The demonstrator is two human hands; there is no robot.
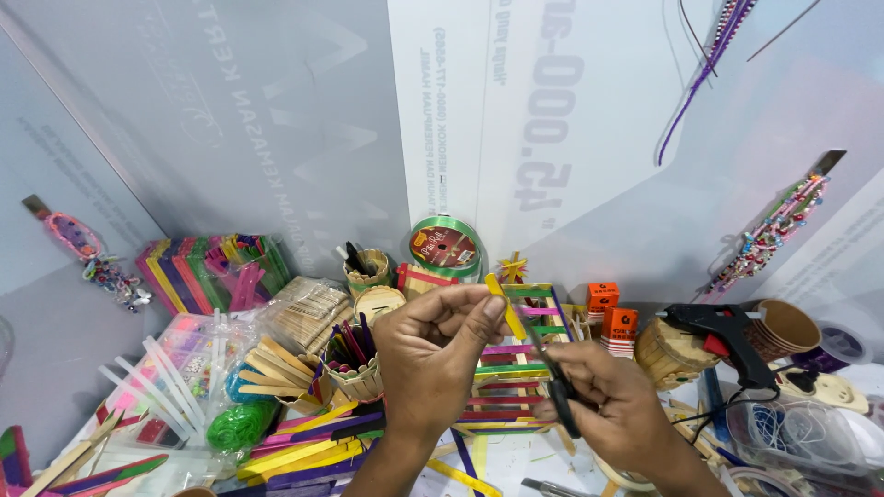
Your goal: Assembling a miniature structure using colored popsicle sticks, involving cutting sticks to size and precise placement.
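Note:
My left hand (433, 354) pinches a yellow craft stick (505, 306) between thumb and fingers, holding it tilted above the table. My right hand (612, 400) grips black scissors (552, 387), whose blades point up toward the lower end of the stick. Behind both hands stands a ladder-like frame of coloured craft sticks (516, 364).
A black glue gun (723, 336) rests on stacked paper cups (783, 331) at right. Green ribbon spool (445, 247), stick-clad pots (354, 364), coloured stick bundles (198, 271), glue sticks (166, 382) and loose coloured sticks (304, 451) crowd the left. Beaded strands (769, 235) hang on the wall.

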